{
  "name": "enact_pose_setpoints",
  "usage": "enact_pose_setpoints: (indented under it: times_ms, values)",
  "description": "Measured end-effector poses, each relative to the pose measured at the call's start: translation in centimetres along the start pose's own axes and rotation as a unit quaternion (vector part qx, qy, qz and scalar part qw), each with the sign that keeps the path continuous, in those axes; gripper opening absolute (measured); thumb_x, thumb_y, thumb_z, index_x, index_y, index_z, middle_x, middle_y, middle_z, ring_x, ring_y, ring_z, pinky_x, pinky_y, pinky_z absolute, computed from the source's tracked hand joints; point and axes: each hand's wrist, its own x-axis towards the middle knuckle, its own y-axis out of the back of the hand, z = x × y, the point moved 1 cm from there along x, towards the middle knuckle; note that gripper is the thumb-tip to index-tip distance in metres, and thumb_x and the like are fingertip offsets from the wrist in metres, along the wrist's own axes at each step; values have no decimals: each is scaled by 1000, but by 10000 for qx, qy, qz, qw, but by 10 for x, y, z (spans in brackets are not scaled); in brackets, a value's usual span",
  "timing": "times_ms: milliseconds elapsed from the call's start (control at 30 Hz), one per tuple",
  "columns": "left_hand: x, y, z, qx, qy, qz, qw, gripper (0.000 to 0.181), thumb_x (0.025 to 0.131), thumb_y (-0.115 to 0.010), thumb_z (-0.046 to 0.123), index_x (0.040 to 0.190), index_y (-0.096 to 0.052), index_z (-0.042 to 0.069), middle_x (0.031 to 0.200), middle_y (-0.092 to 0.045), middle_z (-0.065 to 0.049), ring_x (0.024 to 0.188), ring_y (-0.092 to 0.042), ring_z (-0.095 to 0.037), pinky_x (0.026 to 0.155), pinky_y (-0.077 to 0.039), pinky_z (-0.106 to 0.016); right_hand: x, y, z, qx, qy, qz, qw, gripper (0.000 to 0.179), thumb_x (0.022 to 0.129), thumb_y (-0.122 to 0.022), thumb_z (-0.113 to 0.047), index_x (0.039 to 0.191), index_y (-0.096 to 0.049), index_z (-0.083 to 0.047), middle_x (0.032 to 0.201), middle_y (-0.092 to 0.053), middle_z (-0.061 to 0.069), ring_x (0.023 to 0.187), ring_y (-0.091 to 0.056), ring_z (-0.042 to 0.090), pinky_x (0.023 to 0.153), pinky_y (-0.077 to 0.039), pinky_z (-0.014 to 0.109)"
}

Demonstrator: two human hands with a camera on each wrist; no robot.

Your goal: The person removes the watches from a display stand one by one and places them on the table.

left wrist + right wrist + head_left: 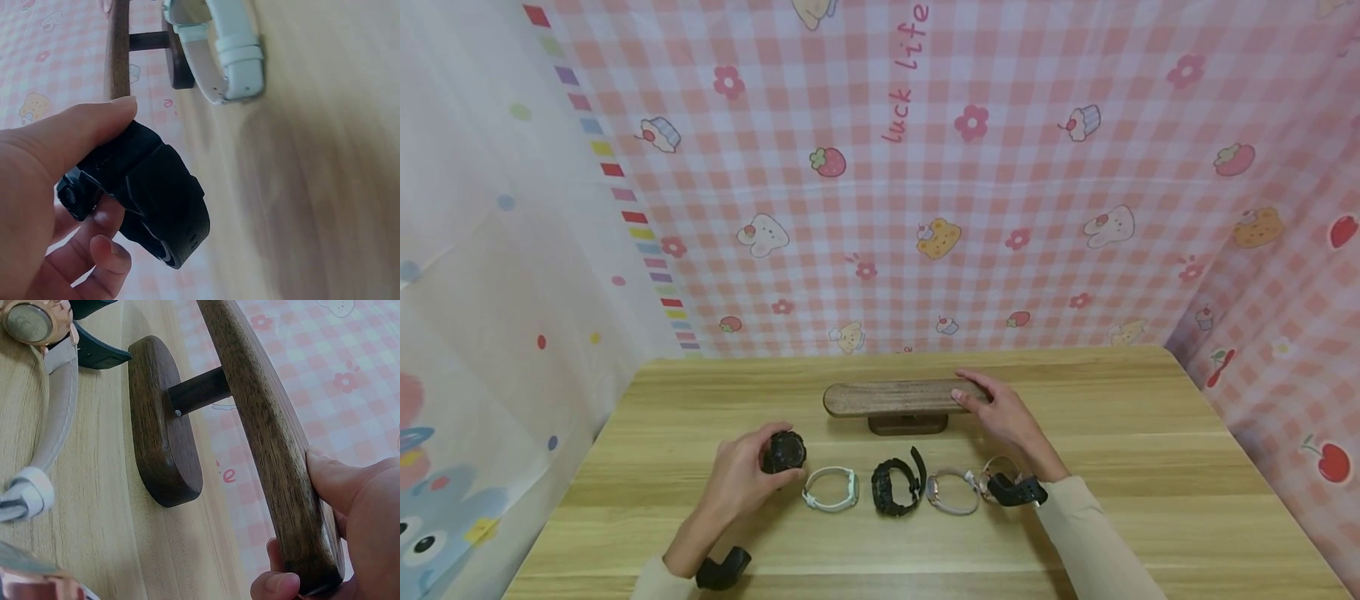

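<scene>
My left hand (741,471) pinches a black watch (787,452) between thumb and fingers, left of the row of watches. In the left wrist view its thick black strap (165,187) is curled into a loop. The right hand (1007,417) grips the right end of a dark wooden watch stand's long bar (891,397), thumb on one side and fingers round the other. A short post joins this bar to the stand's rounded wooden base (153,425), which sits on the table. No watch hangs on the bar.
Between the hands, a row of watches lies on the wooden table (880,558): a white watch (832,490), another black watch (895,487), a pale grey-strapped watch (953,492) and a rose-gold watch (1000,468) partly hidden by the right wrist. Checked pink cloth (910,183) hangs behind.
</scene>
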Motion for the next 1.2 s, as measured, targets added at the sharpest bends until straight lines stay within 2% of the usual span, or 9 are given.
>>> enact_pose_setpoints:
  times_ms: [133,300,400,567,767,900,1200]
  values:
    - [-6,0,-3,179,-42,-26,9998,63,63,-94,26,118,-69,6,98,-75,-11,87,-69,-25,77,-45,-49,0,0,0,-34,35,2,10000,51,99,-61,-35,144,-53,-12,148,-47,20,136,-42,42,108,-34,58]
    - [-11,0,-5,223,-114,-84,9997,64,63,-94,24,118,-69,5,104,-75,-14,93,-71,-31,83,-49,-54,0,0,1,-8,-15,8,10000,52,99,-61,-35,144,-52,-12,148,-47,19,136,-41,42,109,-33,59]
    - [-14,0,-5,370,-187,-97,9991,64,62,-95,24,118,-69,6,105,-75,-13,94,-71,-31,83,-48,-53,0,1,1,0,-18,20,10000,52,99,-61,-36,144,-52,-11,148,-47,19,137,-41,42,110,-32,59]
    - [-19,-2,-5,542,-113,-218,9982,64,61,-94,25,118,-70,8,105,-75,-11,96,-70,-29,77,-43,-48,0,1,1,-27,-16,-1,10000,52,99,-61,-37,144,-52,-13,149,-47,20,137,-41,42,109,-33,59]
    - [-24,-8,-7,416,-62,-344,9985,66,60,-95,22,119,-69,4,111,-73,-15,101,-69,-33,90,-51,-51,0,1,1,23,8,-2,10000,52,99,-61,-35,144,-52,-11,148,-47,19,136,-41,42,109,-33,59]
    - [-26,-11,-8,335,27,-436,9985,67,60,-95,20,119,-69,4,113,-72,-15,103,-69,-33,90,-53,-47,0,1,0,96,-23,-11,10000,51,98,-62,-35,144,-53,-12,149,-47,19,137,-41,41,109,-33,58]
    - [-27,-13,-5,423,42,-530,9977,64,61,-94,20,119,-69,6,112,-73,-13,103,-68,-31,93,-44,-53,-1,1,-1,164,-52,-22,9998,52,98,-62,-33,144,-52,-11,149,-46,18,138,-39,41,110,-32,58]
